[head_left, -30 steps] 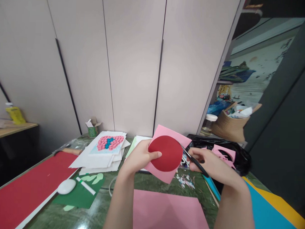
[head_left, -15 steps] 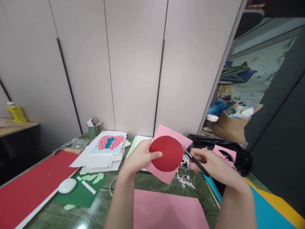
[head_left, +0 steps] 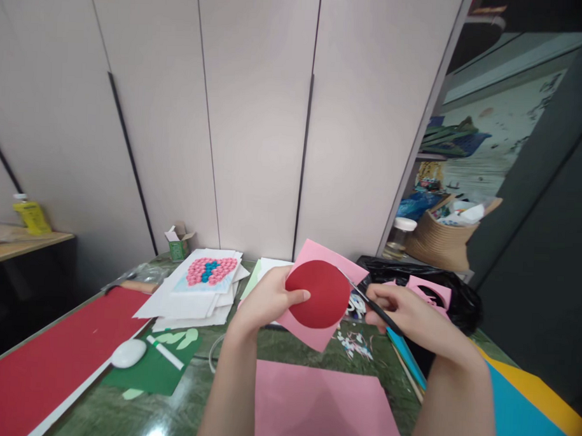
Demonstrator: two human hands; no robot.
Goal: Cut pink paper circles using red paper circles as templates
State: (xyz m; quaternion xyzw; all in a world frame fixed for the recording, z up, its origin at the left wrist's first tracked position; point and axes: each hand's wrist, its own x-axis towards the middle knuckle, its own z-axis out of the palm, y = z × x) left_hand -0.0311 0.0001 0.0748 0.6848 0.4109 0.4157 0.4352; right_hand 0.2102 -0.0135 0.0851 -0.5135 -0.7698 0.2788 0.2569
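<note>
My left hand (head_left: 271, 298) pinches a red paper circle (head_left: 322, 298) together with the pink paper sheet (head_left: 313, 250) behind it, thumb on the red face. The pink sheet sticks out past the circle at the top and bottom. In my right hand (head_left: 395, 304) is a pair of scissors (head_left: 380, 312) with dark handles. Their blades meet the paper at the circle's upper right edge. Both papers are held up above the table. Below them lies a larger pink sheet (head_left: 323, 403), flat on the green tabletop.
Left of my arms are a white computer mouse (head_left: 128, 353), a marker (head_left: 165, 352) on green paper (head_left: 165, 382), and a long red sheet (head_left: 61, 356). A paper stack (head_left: 187, 303) carries a pink and blue craft picture. Paper scraps (head_left: 356, 344) and a black plastic bag (head_left: 467, 307) lie right.
My right hand and the scissors have shifted slightly to the right. The held papers have moved only a touch; my left hand keeps the same grip.
</note>
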